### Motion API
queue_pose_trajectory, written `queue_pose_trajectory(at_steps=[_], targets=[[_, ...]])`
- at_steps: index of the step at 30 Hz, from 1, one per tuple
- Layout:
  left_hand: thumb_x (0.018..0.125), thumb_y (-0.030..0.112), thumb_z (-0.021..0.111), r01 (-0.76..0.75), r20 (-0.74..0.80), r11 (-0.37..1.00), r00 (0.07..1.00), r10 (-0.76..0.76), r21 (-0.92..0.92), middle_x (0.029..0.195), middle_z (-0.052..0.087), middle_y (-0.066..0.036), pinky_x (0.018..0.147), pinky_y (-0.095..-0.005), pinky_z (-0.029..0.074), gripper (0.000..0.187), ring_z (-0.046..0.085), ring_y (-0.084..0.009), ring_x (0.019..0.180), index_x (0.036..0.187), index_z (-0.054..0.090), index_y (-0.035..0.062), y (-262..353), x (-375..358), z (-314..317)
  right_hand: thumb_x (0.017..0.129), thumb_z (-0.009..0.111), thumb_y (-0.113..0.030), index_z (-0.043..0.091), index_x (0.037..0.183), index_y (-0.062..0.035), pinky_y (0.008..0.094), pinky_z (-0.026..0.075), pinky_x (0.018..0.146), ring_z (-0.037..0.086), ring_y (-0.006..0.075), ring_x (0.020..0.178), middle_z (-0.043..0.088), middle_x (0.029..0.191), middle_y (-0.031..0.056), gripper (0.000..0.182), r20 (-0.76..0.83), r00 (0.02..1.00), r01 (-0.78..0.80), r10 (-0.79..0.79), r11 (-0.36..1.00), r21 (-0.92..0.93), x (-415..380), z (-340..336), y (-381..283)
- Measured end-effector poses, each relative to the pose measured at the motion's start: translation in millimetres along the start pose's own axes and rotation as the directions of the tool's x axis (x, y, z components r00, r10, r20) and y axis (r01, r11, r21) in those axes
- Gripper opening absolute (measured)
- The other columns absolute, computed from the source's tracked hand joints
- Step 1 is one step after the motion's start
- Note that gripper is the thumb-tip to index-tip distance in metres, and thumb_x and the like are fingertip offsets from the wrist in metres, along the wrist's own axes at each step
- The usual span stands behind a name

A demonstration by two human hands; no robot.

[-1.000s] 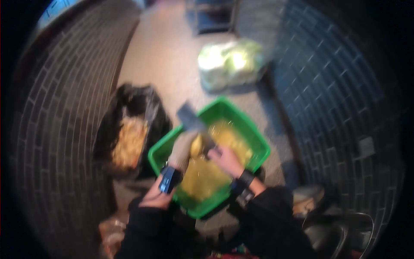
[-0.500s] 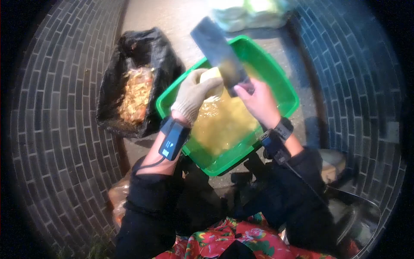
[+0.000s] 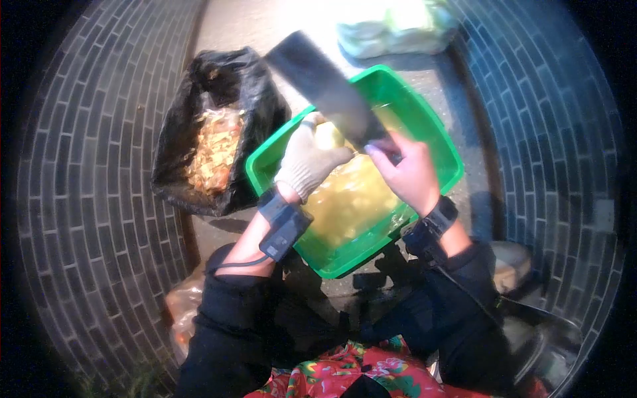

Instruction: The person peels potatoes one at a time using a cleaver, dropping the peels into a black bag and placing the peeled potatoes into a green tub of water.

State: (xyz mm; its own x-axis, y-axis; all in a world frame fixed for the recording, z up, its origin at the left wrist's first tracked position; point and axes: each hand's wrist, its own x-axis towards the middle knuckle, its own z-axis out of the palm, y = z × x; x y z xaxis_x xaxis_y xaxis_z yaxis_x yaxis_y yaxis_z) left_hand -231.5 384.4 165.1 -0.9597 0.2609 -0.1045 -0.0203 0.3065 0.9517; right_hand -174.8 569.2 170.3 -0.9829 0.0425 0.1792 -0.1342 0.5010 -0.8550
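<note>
My left hand point(image 3: 306, 159), in a pale knit glove, is closed around a pale yellow peeled piece that looks like a potato point(image 3: 326, 135). In my bare right hand point(image 3: 413, 174) is the handle of a cleaver point(image 3: 324, 86). Its broad dark blade slants up to the left, over or against the potato; exact contact is hard to tell because of blur. Both hands are above a green basin point(image 3: 452, 149). Cloudy yellowish water point(image 3: 352, 205) fills its bottom, with pale lumps blurred under the surface.
Left of the basin, a container lined with a black bag point(image 3: 174, 149) holds peelings point(image 3: 213, 149). A pale plastic bag point(image 3: 398, 33) lies beyond the basin. Brick walls point(image 3: 99, 166) rise on both sides. A clear bag point(image 3: 182, 312) sits near my left elbow.
The cleaver's blade has swung lower and further left, lying flatter across the potato. Both hands appear slightly lower in view, and the whole view has shifted a little.
</note>
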Motion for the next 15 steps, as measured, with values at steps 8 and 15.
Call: queue_pose_trajectory(at_steps=[8,15], targets=[[0.065,0.008,0.074,-0.059,-0.081,0.897,0.991,0.105,0.438,0.098,0.066,-0.016,0.079,-0.0359,0.053,0.044,0.065,-0.0288,0.089,0.107,0.06,0.0049,3,-9,-5,0.088,0.064,-0.022,0.065,0.09,-0.007,0.0468,0.05,0.061,0.063,0.039,0.066,0.063,0.071,0.0197,0.015,0.144,0.989,0.052,-0.029,0.985,-0.163,-5,5,-1],[0.065,0.011,0.073,-0.2,-0.005,0.867,0.974,0.227,0.457,0.098,0.065,-0.019,0.081,-0.0382,0.052,0.047,0.065,-0.0333,0.091,0.109,0.06,0.0037,10,-10,-4,0.089,0.063,-0.024,0.068,0.095,-0.0053,0.0461,0.05,0.061,0.063,0.0405,0.068,0.064,0.072,0.0212,0.02,0.067,0.998,-0.014,0.018,0.998,-0.057,-10,18,-4]])
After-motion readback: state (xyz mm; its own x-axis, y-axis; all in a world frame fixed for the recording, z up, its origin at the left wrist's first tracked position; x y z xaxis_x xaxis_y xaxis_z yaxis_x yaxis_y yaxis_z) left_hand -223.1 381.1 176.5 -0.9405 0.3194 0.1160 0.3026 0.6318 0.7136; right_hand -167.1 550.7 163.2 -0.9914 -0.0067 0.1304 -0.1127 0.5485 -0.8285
